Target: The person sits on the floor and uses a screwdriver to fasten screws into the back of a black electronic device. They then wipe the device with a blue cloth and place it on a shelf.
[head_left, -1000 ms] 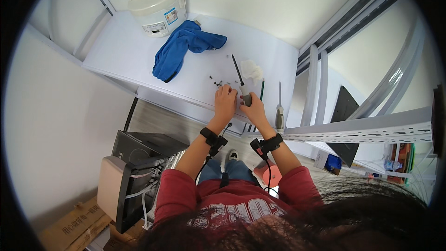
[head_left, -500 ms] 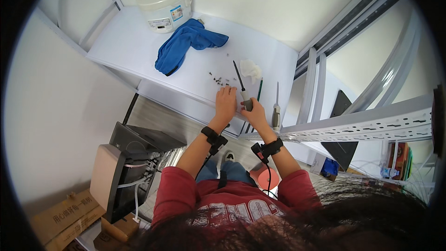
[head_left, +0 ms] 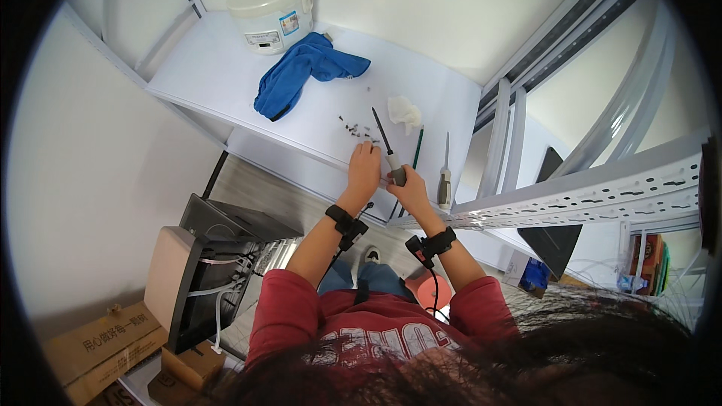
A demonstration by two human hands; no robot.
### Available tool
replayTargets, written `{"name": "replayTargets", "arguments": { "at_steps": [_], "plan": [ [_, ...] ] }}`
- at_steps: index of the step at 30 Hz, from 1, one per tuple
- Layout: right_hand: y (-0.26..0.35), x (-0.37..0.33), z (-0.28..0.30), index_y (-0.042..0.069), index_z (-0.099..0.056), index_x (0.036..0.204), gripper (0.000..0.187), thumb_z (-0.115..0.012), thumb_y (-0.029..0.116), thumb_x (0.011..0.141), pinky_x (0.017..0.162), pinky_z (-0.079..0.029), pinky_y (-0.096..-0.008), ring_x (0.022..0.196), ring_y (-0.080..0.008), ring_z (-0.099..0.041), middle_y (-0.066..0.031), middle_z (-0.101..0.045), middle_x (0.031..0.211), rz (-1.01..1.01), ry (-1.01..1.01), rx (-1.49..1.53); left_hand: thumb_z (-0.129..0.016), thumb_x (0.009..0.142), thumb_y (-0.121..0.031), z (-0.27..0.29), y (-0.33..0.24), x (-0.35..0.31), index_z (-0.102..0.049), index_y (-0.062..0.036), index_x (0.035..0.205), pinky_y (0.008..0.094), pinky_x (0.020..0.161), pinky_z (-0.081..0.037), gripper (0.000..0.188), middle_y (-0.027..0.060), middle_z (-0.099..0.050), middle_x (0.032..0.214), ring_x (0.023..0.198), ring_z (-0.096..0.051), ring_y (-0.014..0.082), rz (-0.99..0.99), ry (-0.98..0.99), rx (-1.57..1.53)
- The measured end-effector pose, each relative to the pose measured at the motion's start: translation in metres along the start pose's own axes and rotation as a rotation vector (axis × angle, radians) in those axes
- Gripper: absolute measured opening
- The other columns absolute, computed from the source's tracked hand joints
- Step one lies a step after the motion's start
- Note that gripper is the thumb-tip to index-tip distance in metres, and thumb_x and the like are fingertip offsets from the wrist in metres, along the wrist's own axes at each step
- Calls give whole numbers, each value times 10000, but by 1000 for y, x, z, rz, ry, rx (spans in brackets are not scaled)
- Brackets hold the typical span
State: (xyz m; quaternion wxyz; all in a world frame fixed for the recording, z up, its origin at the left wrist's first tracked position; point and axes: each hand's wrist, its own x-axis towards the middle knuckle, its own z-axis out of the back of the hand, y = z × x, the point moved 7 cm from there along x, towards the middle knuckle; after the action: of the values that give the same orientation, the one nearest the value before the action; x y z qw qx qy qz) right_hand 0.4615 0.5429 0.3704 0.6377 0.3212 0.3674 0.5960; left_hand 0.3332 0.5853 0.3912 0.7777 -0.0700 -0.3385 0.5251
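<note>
A screwdriver (head_left: 382,128) with a grey handle and dark shaft is in my right hand (head_left: 411,189), its tip pointing up and away over the white shelf. My left hand (head_left: 365,169) is beside it at the shelf's front edge, fingers bent and close together. Its fingertips touch the surface near several small dark screws (head_left: 353,130); whatever they may pinch is hidden. To the right lie a green pencil-like stick (head_left: 418,146) and a second screwdriver (head_left: 445,185) with a light handle. A crumpled white tissue (head_left: 404,111) rests beyond the held tool.
Farther back on the shelf (head_left: 203,68) stand a white rice cooker (head_left: 271,19) and a crumpled blue cloth item (head_left: 301,68). A perforated metal rack beam (head_left: 594,192) runs along the right. Below left are a dark-and-beige appliance (head_left: 177,286) and a cardboard box (head_left: 105,349).
The held screwdriver and my right hand have shifted slightly left, closer to my left hand. My left fingers look more bent, still by the screws.
</note>
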Motion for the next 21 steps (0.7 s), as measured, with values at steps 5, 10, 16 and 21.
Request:
{"name": "replayTargets", "arguments": {
  "at_steps": [5, 10, 16, 21],
  "plan": [
    [1, -2, 1, 0, -575, 942, 335, -701, 147, 668, 729, -484, -409, 811, -377, -620, -201, -632, 871, 7, -8, 99, -559, 737, 4, 1, -3, -1, -542, -5, 873, 406, 749, -454, 138, 141, -509, 910, 869, -518, 322, -16, -21, 57],
    [2, -7, 4, -6, -578, 924, 327, -705, 166, 676, 712, -486, -391, 777, -332, -629, -183, -641, 837, 20, -18, 43, -538, 846, -41, 13, 1, 4, -535, -27, 915, 437, 678, -464, 70, 145, -520, 844, 802, -538, 345, 78, -58, -15],
    [17, -15, 2, -18, -555, 891, 354, -719, 199, 663, 677, -486, -410, 727, -368, -621, -201, -622, 760, 8, 84, 2, -553, 827, -49, 51, 11, 12, -571, -47, 915, 431, 666, -471, 90, 127, -541, 780, 775, -576, 327, 18, -26, -3],
    [23, -20, -3, -3, -570, 896, 356, -727, 223, 671, 681, -481, -366, 697, -273, -614, -124, -629, 752, 14, 115, 3, -609, 833, -43, 77, 44, 12, -607, -27, 886, 398, 644, -483, 55, 131, -567, 820, 729, -592, 308, 185, -148, -231]
  ]
}}
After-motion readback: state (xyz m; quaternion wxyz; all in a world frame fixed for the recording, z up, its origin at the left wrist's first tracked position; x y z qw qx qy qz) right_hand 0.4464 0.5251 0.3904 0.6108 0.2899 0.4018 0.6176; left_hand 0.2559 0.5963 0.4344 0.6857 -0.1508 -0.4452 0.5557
